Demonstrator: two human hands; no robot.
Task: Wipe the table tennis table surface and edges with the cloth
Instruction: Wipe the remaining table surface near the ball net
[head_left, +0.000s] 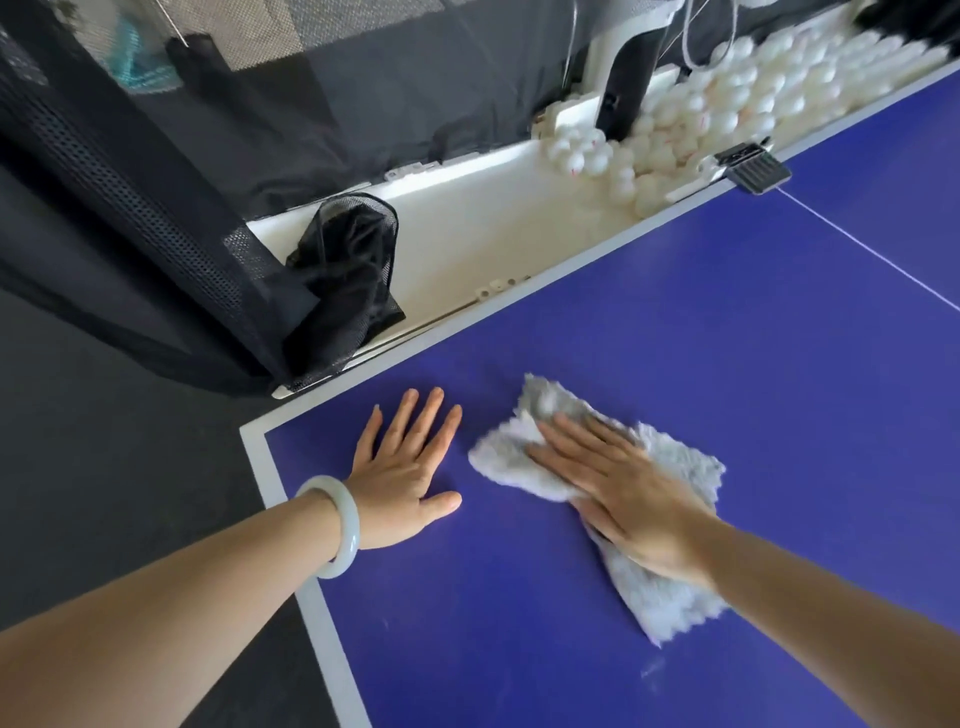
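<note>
Your right hand (618, 493) presses the cloth (597, 467) with flat fingers near the table (675, 312) corner; your left hand (405, 467) rests beside it, fingers spread. Smudges nearer you and the white edges look unwiped.

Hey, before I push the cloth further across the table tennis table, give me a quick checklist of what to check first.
1. Cloth lying on the table under the right hand: ok.
2. Right hand's fingers straight, pressing the cloth: ok.
3. Left hand flat on the blue, apart from the cloth: ok.
4. Blue between cloth and white edge line bare: ok.
5. Surface free of marks: not ok, pale smudge beside the right forearm.
6. Cloth's underside clean: cannot tell.
</note>
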